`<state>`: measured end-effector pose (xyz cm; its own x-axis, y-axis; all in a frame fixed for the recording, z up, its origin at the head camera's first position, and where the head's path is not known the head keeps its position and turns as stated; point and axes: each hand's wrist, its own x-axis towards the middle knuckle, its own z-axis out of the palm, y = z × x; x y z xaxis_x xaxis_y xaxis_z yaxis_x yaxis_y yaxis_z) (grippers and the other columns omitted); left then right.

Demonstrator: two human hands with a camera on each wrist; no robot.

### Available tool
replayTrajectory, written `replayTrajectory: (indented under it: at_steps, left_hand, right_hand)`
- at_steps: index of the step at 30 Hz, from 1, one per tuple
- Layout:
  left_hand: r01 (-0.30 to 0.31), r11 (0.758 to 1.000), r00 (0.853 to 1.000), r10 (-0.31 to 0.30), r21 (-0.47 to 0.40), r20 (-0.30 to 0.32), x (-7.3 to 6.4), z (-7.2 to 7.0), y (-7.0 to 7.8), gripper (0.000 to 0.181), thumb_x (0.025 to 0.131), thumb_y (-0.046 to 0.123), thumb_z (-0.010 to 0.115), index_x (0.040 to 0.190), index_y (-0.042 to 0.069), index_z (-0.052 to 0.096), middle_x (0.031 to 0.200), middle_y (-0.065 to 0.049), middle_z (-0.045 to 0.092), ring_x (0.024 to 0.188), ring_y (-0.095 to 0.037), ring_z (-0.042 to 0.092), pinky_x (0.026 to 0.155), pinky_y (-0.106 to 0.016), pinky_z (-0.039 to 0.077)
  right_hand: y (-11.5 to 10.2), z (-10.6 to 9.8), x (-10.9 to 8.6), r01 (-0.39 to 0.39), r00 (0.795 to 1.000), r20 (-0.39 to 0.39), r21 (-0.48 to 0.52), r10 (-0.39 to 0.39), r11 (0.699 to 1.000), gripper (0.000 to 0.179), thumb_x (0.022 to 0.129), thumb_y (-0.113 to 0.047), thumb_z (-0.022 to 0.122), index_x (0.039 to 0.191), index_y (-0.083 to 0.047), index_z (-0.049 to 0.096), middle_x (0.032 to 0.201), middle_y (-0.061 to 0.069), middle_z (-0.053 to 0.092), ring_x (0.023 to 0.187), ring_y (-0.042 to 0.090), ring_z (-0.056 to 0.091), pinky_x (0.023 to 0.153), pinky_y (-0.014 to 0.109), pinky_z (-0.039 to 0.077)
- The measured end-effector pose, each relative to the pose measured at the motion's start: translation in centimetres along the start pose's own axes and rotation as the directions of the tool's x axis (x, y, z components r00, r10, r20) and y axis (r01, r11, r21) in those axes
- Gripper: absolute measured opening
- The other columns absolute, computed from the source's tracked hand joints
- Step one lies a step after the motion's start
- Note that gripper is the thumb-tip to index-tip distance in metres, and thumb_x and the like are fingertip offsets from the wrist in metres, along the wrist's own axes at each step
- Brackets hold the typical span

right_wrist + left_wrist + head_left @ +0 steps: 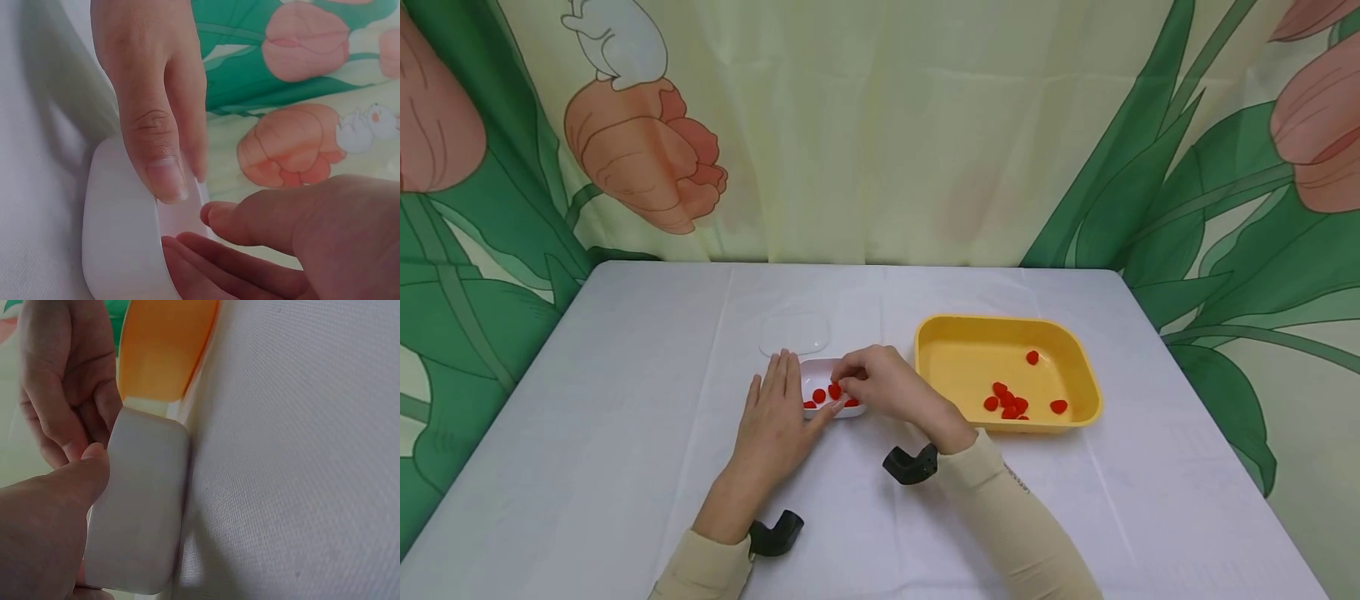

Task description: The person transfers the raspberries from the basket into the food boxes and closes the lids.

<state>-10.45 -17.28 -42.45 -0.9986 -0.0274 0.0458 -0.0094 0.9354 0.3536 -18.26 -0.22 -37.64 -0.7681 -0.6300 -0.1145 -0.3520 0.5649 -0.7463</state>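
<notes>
A small white box holds several small red pieces. My left hand lies along its left side with straight fingers, and the thumb rests at the near rim. From the right, my right hand reaches over the box, its fingertips low at the opening beside a red piece. In the right wrist view a gap shows between the right thumb and fingers, with nothing seen in it.
A yellow tray with several more red pieces stands to the right of the box. Behind the box lies a clear lid. White cloth covers the table, and a printed curtain hangs at its far edge.
</notes>
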Motion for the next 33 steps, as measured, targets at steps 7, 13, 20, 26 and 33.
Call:
replayTrajectory:
  at_steps: [7, 13, 20, 26, 33]
  left_hand:
    - [0.007, 1.000, 1.000, -0.007, -0.007, 0.004, -0.1, 0.0, -0.1, 0.102, 0.090, 0.058, 0.062, 0.154, -0.007, 0.017, 0.163, -0.025, 0.020, 0.152, -0.040, 0.017, 0.121, -0.062, 0.017]
    - [0.007, 1.000, 1.000, -0.007, 0.002, -0.009, -0.2, -0.1, -0.1, 0.102, 0.089, 0.058, 0.062, 0.154, -0.008, 0.019, 0.162, -0.026, 0.022, 0.152, -0.041, 0.019, 0.120, -0.062, 0.019]
    - [0.010, 1.000, 1.000, -0.010, -0.005, -0.011, -0.1, 0.1, 0.1, 0.101, 0.089, 0.057, 0.064, 0.154, -0.007, 0.020, 0.161, -0.026, 0.023, 0.151, -0.041, 0.020, 0.120, -0.062, 0.019]
    - [-0.010, 1.000, 0.999, 0.009, -0.020, -0.034, -0.2, 0.0, 0.0, 0.098, 0.089, 0.053, 0.065, 0.153, -0.009, 0.023, 0.160, -0.027, 0.026, 0.150, -0.042, 0.022, 0.121, -0.062, 0.019]
    - [-0.003, 0.999, 1.000, 0.002, -0.035, -0.022, -0.2, -0.1, 0.1, 0.098, 0.090, 0.053, 0.064, 0.153, -0.008, 0.022, 0.160, -0.027, 0.025, 0.151, -0.042, 0.021, 0.121, -0.061, 0.018]
  right_hand:
    - [0.0, 0.1, -0.2, 0.016, 1.000, -0.018, 0.028, -0.015, 0.999, 0.016, 0.094, -0.009, 0.061, 0.103, -0.006, 0.075, 0.092, 0.006, 0.075, 0.075, 0.013, 0.062, 0.068, 0.023, 0.053]
    - [-0.1, -0.5, -0.7, 0.028, 0.999, -0.037, 0.057, -0.026, 0.998, 0.018, 0.095, -0.011, 0.059, 0.104, -0.007, 0.074, 0.093, 0.004, 0.075, 0.082, 0.013, 0.064, 0.070, 0.025, 0.055]
    - [-0.1, -1.9, -1.6, -0.021, 0.997, -0.070, 0.092, 0.027, 0.996, 0.017, 0.095, -0.014, 0.062, 0.107, -0.009, 0.074, 0.096, 0.002, 0.074, 0.090, 0.015, 0.066, 0.076, 0.026, 0.057]
    - [0.2, -2.6, -2.0, -0.042, 0.994, -0.097, 0.118, 0.053, 0.992, 0.012, 0.095, -0.015, 0.064, 0.103, -0.013, 0.073, 0.097, 0.000, 0.072, 0.089, 0.016, 0.066, 0.078, 0.026, 0.059]
    - [0.7, -3.8, -2.6, -0.052, 0.993, -0.099, 0.177, 0.071, 0.983, 0.015, 0.098, -0.015, 0.061, 0.106, -0.007, 0.071, 0.100, 0.006, 0.073, 0.093, 0.029, 0.072, 0.084, 0.031, 0.059]
